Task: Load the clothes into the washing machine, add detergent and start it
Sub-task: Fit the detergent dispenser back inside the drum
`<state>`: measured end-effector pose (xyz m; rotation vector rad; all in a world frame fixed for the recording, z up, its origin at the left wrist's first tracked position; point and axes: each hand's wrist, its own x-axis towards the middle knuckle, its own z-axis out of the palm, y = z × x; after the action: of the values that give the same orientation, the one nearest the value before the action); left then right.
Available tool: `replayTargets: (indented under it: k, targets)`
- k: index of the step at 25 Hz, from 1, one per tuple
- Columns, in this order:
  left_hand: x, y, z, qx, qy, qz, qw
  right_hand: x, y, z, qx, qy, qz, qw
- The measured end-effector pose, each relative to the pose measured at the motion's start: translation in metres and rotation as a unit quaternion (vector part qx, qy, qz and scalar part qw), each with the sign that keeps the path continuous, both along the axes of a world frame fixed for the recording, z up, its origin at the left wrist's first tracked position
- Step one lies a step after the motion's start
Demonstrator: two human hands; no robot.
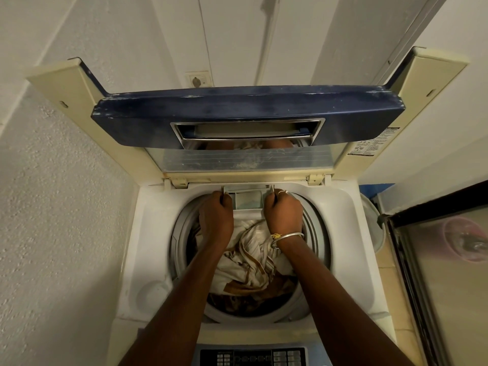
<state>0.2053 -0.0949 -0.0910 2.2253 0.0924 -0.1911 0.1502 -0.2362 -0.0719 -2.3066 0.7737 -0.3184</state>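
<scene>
A white top-loading washing machine (155, 233) fills the view, its blue-edged lid (245, 112) folded up at the back. White and brown striped clothes (250, 262) lie heaped in the drum. At the drum's far rim a pale detergent drawer (248, 200) is slid out. My left hand (215, 220) grips the drawer's left end. My right hand (282, 215), with a ring and a silver bangle, grips its right end. Both forearms reach across the drum above the clothes.
The control panel (253, 356) with dark buttons sits at the near edge. Textured white walls close in on the left and behind, with a wall socket (198, 80) above the lid. A shiny steel appliance door (446, 273) stands close on the right.
</scene>
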Motion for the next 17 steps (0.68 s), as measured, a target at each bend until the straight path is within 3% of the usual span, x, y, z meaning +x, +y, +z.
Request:
replayTargets:
  k: [8, 17]
  targets:
    - [0.007, -0.001, 0.004, 0.018, 0.011, -0.002, 1.0, 0.005, -0.002, 0.007, 0.009, 0.006, -0.017, 1.0]
    - [-0.012, -0.005, 0.009, 0.005, -0.038, 0.013, 0.999, -0.002, -0.002, -0.003, 0.008, -0.032, -0.001, 0.999]
